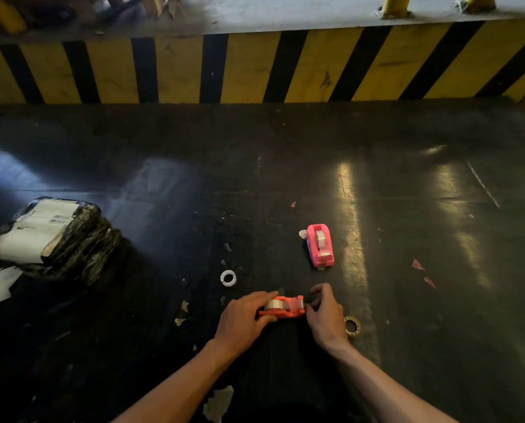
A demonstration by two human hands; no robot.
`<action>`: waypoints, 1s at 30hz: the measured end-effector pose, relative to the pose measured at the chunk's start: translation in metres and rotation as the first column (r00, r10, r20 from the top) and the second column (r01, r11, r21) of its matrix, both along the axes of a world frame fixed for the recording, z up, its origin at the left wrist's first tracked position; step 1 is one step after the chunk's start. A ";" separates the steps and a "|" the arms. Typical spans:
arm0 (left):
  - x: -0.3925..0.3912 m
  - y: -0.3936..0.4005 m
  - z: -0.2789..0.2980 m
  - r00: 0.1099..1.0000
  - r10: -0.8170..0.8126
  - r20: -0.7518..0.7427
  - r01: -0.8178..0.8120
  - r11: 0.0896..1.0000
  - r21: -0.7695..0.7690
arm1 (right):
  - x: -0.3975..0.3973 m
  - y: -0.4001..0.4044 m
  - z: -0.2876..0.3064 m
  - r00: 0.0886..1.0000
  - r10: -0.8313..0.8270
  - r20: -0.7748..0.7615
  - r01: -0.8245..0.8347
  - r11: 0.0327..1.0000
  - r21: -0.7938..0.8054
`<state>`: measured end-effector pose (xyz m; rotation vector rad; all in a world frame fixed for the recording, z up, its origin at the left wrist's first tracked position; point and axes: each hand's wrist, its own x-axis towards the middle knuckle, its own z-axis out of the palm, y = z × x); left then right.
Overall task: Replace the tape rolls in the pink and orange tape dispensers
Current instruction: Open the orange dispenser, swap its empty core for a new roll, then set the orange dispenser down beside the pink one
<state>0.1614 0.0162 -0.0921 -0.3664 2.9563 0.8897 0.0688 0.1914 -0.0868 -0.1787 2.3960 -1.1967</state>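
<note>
The left hand point(245, 319) grips the orange dispenser point(283, 307). The right hand point(324, 312) pinches at its front end. The sticky tape could twist or stick to fingers.

Dark, glossy floor point(255, 166), scuffed and flecked with chipped paint and small scraps, carrying long streaks of reflected overhead light at right and a bluish sheen at left. Behind it, a low kerb point(255, 68) painted in slanted yellow and black stripes, topped by a grey concrete ledge point(285, 13). Two yellow post bases point(395, 6) stand on the ledge at upper right.
</note>
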 end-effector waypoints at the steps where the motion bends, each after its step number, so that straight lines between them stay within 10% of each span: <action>1: 0.000 -0.001 0.000 1.000 -0.002 0.004 0.002 1.000 -0.001 | -0.002 -0.001 0.000 1.000 -0.008 0.007 0.008 1.000 0.007; 10: -0.006 -0.007 0.007 0.993 -0.072 0.098 0.073 0.997 -0.009 | -0.012 0.000 0.003 0.994 0.099 0.050 -0.101 0.994 0.041; 14: 0.000 -0.013 0.005 0.977 -0.127 0.172 0.119 0.991 0.054 | -0.010 0.006 0.005 0.979 0.092 -0.180 -0.100 0.994 -0.036; 20: 0.009 -0.028 -0.004 0.987 0.160 -0.002 -0.160 0.982 -0.100 | -0.003 -0.001 0.009 0.611 0.726 -0.315 -0.619 0.687 0.381; 25: -0.002 -0.051 -0.016 0.950 0.294 0.105 -0.270 0.942 -0.197 | -0.006 -0.017 -0.001 0.472 0.820 -0.323 -0.675 0.572 0.466; 30: -0.007 -0.056 -0.033 0.940 0.322 0.116 -0.291 0.930 -0.224 | -0.017 -0.035 -0.002 0.651 0.668 -0.360 -0.544 0.741 0.393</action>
